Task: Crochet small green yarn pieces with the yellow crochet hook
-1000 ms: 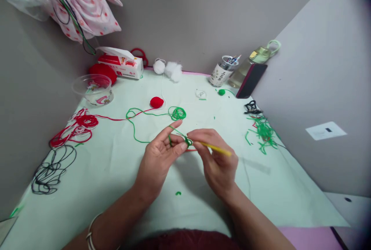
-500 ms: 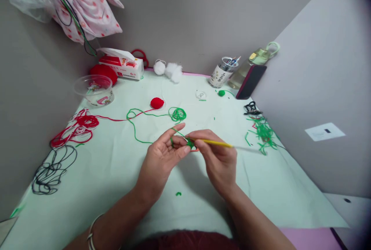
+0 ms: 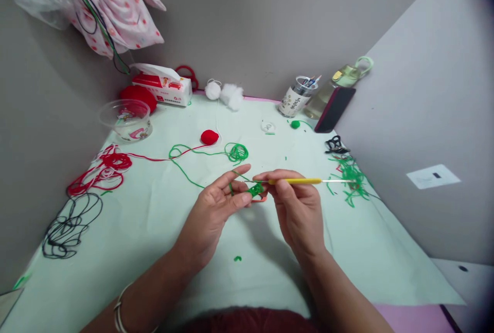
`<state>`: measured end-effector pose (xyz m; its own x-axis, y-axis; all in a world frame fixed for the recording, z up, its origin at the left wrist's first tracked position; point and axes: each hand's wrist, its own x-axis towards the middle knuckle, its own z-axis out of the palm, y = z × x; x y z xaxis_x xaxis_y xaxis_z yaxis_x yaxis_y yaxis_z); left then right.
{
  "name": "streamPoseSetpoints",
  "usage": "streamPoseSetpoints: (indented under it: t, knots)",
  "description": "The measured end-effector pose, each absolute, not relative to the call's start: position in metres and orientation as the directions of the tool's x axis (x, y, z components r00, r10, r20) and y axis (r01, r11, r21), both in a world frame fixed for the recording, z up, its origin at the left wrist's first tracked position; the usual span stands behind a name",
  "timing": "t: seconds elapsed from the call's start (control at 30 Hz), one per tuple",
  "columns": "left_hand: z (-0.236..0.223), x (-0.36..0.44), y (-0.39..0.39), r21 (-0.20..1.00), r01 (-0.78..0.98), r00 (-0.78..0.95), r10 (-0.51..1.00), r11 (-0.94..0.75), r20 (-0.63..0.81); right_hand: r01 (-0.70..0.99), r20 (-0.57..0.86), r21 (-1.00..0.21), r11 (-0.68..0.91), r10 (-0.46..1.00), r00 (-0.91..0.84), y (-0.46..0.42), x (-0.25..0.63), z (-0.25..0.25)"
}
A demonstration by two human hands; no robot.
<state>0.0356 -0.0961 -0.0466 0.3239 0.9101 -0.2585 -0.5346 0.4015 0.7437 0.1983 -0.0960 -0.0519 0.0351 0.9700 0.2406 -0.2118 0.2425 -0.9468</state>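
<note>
My left hand (image 3: 216,202) pinches a small piece of green crochet work (image 3: 255,189) between thumb and fingers. Green yarn (image 3: 193,181) runs from the table over its raised index finger. In my right hand (image 3: 299,207) is a crochet hook (image 3: 299,181) with a yellow handle, held nearly level. The hook's thin tip points left, just above the crochet work. An orange-red loop (image 3: 260,199), perhaps a stitch marker, shows under the green piece; its full shape is hidden by the fingers.
Coiled green yarn (image 3: 236,153) and a red ball (image 3: 209,137) lie beyond my hands. Red yarn (image 3: 116,161), black cord (image 3: 71,227) and a plastic tub (image 3: 133,129) are at left. Green scraps (image 3: 352,176), black scissors (image 3: 335,145), a phone (image 3: 335,110) and a pen jar (image 3: 295,99) stand or lie at right.
My right hand has shifted slightly right and turned the hook from a downward slant to nearly level. More of the green piece and the orange-red loop now shows. The left hand keeps its hold.
</note>
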Motion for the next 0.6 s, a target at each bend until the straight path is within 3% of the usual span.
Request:
streamPoseSetpoints:
  t: [0.13,0.27,0.47,0.6]
  knots:
    - [-0.048,0.035,-0.095,0.748,-0.53,0.327,0.91,0.399,-0.254,-0.305,0.206,-0.931,0.199,0.978,0.007,-0.094,0.199,-0.046]
    - [-0.048,0.034,-0.094,0.754,-0.524,0.322,0.912,0.396,-0.254,-0.253,0.223,-0.942,0.218,0.975,0.011,-0.095,0.201,-0.044]
    - [-0.047,0.034,-0.094,0.803,-0.49,0.27,0.935,0.341,-0.232,-0.06,0.352,-0.934,0.353,0.935,0.036,-0.101,0.201,-0.045]
    - [-0.048,0.034,-0.096,0.837,-0.463,0.225,0.952,0.293,-0.209,0.163,0.524,-0.841,0.516,0.851,0.009,-0.107,0.198,-0.045]
